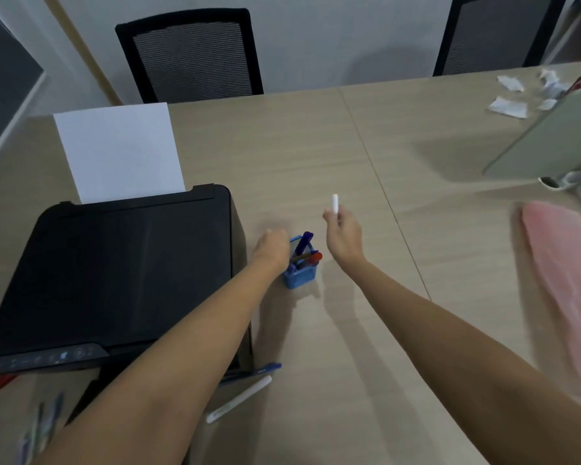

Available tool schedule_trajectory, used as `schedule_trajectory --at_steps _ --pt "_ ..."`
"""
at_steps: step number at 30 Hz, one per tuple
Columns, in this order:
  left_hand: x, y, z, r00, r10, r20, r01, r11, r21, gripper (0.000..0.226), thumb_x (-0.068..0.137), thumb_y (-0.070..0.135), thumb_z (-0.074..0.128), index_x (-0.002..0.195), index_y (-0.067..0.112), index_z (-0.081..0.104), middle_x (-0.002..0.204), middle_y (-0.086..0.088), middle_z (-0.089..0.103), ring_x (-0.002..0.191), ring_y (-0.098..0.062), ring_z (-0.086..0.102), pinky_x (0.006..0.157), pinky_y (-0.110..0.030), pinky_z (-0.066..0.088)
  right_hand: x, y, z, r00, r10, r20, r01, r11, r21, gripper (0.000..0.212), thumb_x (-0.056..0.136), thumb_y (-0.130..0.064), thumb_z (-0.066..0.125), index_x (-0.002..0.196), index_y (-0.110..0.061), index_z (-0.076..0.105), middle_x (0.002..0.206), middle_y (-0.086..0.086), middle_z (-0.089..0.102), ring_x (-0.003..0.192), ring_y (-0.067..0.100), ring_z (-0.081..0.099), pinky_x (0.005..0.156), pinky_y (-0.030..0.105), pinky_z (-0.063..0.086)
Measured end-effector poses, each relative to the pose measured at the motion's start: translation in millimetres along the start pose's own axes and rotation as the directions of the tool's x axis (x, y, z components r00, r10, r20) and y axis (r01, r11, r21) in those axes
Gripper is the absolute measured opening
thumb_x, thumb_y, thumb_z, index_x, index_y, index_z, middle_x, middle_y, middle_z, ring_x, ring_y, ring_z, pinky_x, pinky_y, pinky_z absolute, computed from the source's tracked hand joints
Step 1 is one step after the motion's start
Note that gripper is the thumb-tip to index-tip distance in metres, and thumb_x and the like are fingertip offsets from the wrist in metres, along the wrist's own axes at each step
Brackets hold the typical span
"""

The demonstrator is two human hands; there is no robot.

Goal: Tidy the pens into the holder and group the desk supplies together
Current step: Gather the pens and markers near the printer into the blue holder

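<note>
— What is on the table [316,146]?

— A small blue mesh pen holder [299,275] stands near the middle, just to the right of a black printer [114,270]. One sheet of white paper [118,152] sticks up from the printer's back. The holder has several pens in it; a dark blue one [305,242] and a red-tipped one [312,258] stand out, and the rest are too blurred to count.

— Where are the two hands?

— The left hand [271,250] is curled against the left side of the holder, touching it; whether it truly grips it, I cannot tell. The right hand [342,234] is raised just right of the holder, pinching one white pen [335,203] that points upward.

— Are other pens lying loose?

— Yes. One white pen [240,399] and one blue pen [265,368] lie near the printer's front right corner, partly under the left forearm. A few more pens [39,427] lie blurred at the lower left.

— Anything else?

— Two black mesh chairs [188,55] stand behind the table. Scraps of white paper [508,107] sit at the far right, and one pink cloth [564,283] lies on the right edge.
</note>
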State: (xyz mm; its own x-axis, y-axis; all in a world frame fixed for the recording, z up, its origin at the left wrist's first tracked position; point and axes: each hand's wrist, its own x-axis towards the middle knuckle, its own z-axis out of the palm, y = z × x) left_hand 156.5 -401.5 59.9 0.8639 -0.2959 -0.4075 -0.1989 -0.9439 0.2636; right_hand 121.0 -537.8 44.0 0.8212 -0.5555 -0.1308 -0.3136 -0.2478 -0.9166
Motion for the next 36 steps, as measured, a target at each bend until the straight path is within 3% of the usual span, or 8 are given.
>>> schedule_trajectory --at_steps 4,10,13,18,22,28,32,36 --pt "-5 -2 -3 0.998 0.006 0.061 -0.003 0.998 -0.062 0.024 0.087 0.014 0.057 0.096 -0.006 0.068 0.099 -0.027 0.067 0.091 -0.036 0.064 0.072 -0.039 0.05 -3 -8 -1 0.995 0.099 -0.03 -0.086 0.951 0.298 0.038 0.098 -0.041 0.037 0.089 -0.014 0.063 0.081 -0.007 0.055 0.077 0.007 0.052 0.067 0.021 0.04" --pt "-61 -11 -32 0.984 0.061 -0.166 -0.096 0.973 -0.21 0.035 0.094 0.02 0.055 0.119 -0.002 0.063 0.119 -0.017 0.065 0.107 -0.031 0.063 0.093 -0.04 0.053 -20 4 4 0.996 -0.038 0.085 0.031 0.996 0.083 0.029 0.096 -0.036 0.044 0.087 -0.013 0.06 0.07 -0.004 0.054 0.066 0.012 0.053 0.065 0.033 0.047" --pt "-120 -30 -43 0.957 0.167 -0.236 -0.235 0.925 -0.298 0.024 0.091 0.022 0.059 0.111 0.013 0.069 0.099 0.002 0.069 0.087 -0.009 0.065 0.076 -0.021 0.054 -26 10 4 0.985 -0.08 0.151 0.084 0.996 -0.024 0.02 0.093 -0.025 0.05 0.091 -0.008 0.061 0.084 0.016 0.065 0.077 0.029 0.069 0.063 0.037 0.059" --pt "-204 -77 -33 0.926 0.267 0.265 -0.186 0.937 -0.295 0.017 0.088 0.03 0.062 0.082 0.019 0.073 0.062 0.007 0.069 0.056 0.001 0.065 0.058 -0.014 0.053 -29 18 5 0.976 -0.132 0.174 0.177 0.944 -0.279 0.021 0.092 -0.023 0.054 0.096 -0.009 0.069 0.093 0.013 0.07 0.089 0.028 0.066 0.073 0.035 0.052" --pt "-220 -109 31 0.856 0.094 0.508 -0.091 0.995 -0.031 0.024 0.089 0.02 0.054 0.096 0.01 0.075 0.079 0.001 0.07 0.077 -0.014 0.069 0.076 -0.025 0.054 -33 18 6 0.988 -0.113 0.104 0.141 0.933 -0.331 0.025 0.093 -0.022 0.055 0.11 -0.01 0.069 0.11 0.013 0.065 0.092 0.018 0.058 0.076 0.027 0.042" --pt "-199 -140 124 0.976 -0.069 0.204 0.042 0.99 0.133 0.038 0.091 0.013 0.051 0.128 0.01 0.055 0.132 -0.012 0.053 0.121 -0.029 0.053 0.098 -0.039 0.049 -94 19 8 0.935 -0.322 -0.15 0.278 0.926 -0.256 0.015 0.093 -0.016 0.05 0.101 -0.013 0.063 0.099 0.003 0.056 0.087 0.011 0.052 0.071 0.006 0.035" --pt "-195 -147 147 0.995 -0.076 0.062 0.057 0.962 0.268 0.039 0.093 0.006 0.046 0.131 0.01 0.053 0.135 -0.012 0.049 0.13 -0.031 0.043 0.098 -0.039 0.047 -155 52 24 0.918 -0.389 0.074 0.389 0.849 -0.358 0.011 0.09 -0.006 0.055 0.091 -0.005 0.066 0.085 0.006 0.055 0.072 0.019 0.053 0.068 0.02 0.037" --pt "-204 -154 153 0.993 -0.037 0.109 0.0 0.947 0.321 0.04 0.094 0.005 0.041 0.134 0.006 0.05 0.138 -0.014 0.047 0.131 -0.032 0.042 0.105 -0.04 0.04 -193 86 48 0.915 -0.151 0.374 0.342 0.781 -0.523 0.018 0.09 -0.011 0.059 0.105 -0.011 0.069 0.1 0.013 0.059 0.086 0.026 0.061 0.08 0.03 0.047"
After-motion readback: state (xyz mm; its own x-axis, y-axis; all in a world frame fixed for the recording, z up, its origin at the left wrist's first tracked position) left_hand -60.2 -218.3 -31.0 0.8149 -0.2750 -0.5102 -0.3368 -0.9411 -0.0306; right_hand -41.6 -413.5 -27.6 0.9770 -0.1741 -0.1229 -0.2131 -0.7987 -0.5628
